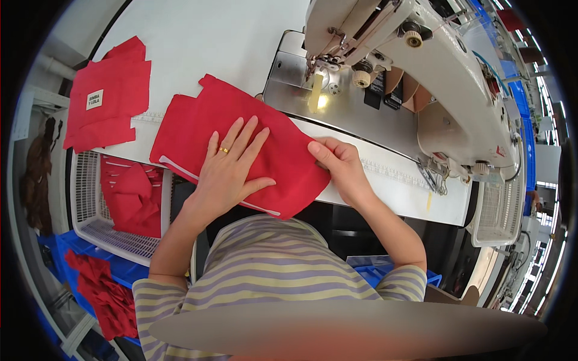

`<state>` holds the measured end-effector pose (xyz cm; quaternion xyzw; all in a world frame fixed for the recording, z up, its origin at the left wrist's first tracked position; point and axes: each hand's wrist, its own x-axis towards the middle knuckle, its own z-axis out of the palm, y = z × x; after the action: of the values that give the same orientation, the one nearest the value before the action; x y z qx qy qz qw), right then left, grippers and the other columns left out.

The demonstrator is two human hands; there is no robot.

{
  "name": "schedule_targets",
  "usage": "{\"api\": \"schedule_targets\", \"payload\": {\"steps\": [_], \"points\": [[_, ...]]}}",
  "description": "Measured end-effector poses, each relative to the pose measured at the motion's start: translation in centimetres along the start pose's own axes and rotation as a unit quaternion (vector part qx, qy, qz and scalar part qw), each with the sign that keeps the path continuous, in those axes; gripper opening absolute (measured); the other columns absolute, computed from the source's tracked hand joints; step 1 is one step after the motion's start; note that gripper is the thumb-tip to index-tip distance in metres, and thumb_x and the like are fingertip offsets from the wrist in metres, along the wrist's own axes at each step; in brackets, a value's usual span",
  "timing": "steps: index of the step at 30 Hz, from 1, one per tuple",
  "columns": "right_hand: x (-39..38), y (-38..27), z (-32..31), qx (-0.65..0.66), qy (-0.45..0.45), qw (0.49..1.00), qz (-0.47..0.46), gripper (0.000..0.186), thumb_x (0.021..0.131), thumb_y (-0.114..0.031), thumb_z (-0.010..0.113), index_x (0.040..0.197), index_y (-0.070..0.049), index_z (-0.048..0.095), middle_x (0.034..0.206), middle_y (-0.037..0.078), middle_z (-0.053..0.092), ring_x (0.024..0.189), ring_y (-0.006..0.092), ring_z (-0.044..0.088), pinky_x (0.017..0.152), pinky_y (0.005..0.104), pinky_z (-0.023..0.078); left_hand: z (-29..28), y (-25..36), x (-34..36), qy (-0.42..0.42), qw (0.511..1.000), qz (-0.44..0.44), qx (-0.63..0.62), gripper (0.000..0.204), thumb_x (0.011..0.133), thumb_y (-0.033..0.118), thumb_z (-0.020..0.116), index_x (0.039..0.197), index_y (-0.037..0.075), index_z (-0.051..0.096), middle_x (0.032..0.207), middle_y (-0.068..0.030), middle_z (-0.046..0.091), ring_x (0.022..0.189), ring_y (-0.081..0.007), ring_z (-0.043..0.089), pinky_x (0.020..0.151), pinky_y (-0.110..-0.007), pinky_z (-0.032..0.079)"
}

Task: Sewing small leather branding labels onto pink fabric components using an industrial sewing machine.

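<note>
We press our left hand (pixel 232 165) flat, fingers spread wide, on the red fabric piece (pixel 241 144) lying on the white counter (pixel 198 42) just in front of the sewing machine (pixel 415 66). Our right hand (pixel 337 162) pinches its right edge between thumb and fingers. The cloth looks light, soft and limp, likely to slide and wrinkle, so we judge it best held at the edges and kept flat under a palm
</note>
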<state>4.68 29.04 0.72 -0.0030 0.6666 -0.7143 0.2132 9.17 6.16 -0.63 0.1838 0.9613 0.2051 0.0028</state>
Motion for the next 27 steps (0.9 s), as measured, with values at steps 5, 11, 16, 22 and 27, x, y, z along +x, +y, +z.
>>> {"api": "schedule_targets", "payload": {"steps": [5, 11, 16, 22, 27], "points": [[-1.1, -0.6, -0.1, 0.022, -0.033, 0.997, 0.070, 0.019, 0.089, -0.013, 0.068, 0.100, 0.002, 0.070, 0.088, 0.005, 0.070, 0.080, 0.0072, 0.062, 0.074, 0.0236, 0.050, -0.3, -0.5, 1.4, -0.003, 1.000, 0.017, -0.024, 0.082, 0.077, 0.046, 0.070, 0.145, 0.013, 0.036, 0.153, -0.0091, 0.029, 0.143, -0.0310, 0.022, 0.111, -0.059, 0.017], [-1.5, 1.2, -0.8, -0.007, -0.021, 1.000, 0.004, 0.016, 0.087, -0.010, 0.070, 0.099, 0.001, 0.069, 0.086, 0.003, 0.070, 0.079, 0.0056, 0.061, 0.072, 0.0228, 0.050, 0.2, 1.6, 0.8, 0.109, 0.993, 0.024, -0.043, 0.058, 0.076, 0.032, 0.075, 0.128, 0.014, 0.057, 0.137, -0.0038, 0.050, 0.135, -0.0274, 0.038, 0.111, -0.056, 0.015], [-1.5, 0.5, 1.8, 0.159, -0.023, 0.987, 0.006, 0.023, 0.087, -0.008, 0.069, 0.108, 0.000, 0.067, 0.090, 0.003, 0.069, 0.080, 0.0065, 0.062, 0.074, 0.0234, 0.052, 1.5, 3.1, 1.3, 0.201, 0.951, 0.014, -0.234, 0.040, 0.072, 0.023, 0.079, 0.108, 0.011, 0.068, 0.110, 0.0013, 0.064, 0.116, -0.0227, 0.056, 0.109, -0.055, 0.017], [-0.5, 0.4, 2.2, 0.267, -0.070, 0.956, 0.103, 0.015, 0.084, -0.007, 0.072, 0.097, -0.001, 0.068, 0.091, 0.004, 0.069, 0.083, 0.0091, 0.063, 0.077, 0.0243, 0.051, 0.8, 1.6, 3.4, 0.146, 0.838, 0.039, -0.525, 0.024, 0.071, 0.001, 0.078, 0.091, 0.001, 0.064, 0.096, -0.0051, 0.064, 0.093, -0.0171, 0.060, 0.082, -0.028, 0.047], [-0.4, 1.2, 1.9, 0.193, -0.017, 0.979, -0.059, 0.004, 0.083, -0.002, 0.067, 0.085, 0.002, 0.067, 0.088, 0.006, 0.068, 0.082, 0.0123, 0.063, 0.080, 0.0259, 0.048, -2.7, 1.0, 4.1, 0.106, 0.925, 0.105, -0.348, 0.019, 0.071, -0.002, 0.076, 0.081, 0.001, 0.060, 0.080, -0.0047, 0.063, 0.079, -0.0157, 0.060, 0.085, -0.032, 0.045]]}}
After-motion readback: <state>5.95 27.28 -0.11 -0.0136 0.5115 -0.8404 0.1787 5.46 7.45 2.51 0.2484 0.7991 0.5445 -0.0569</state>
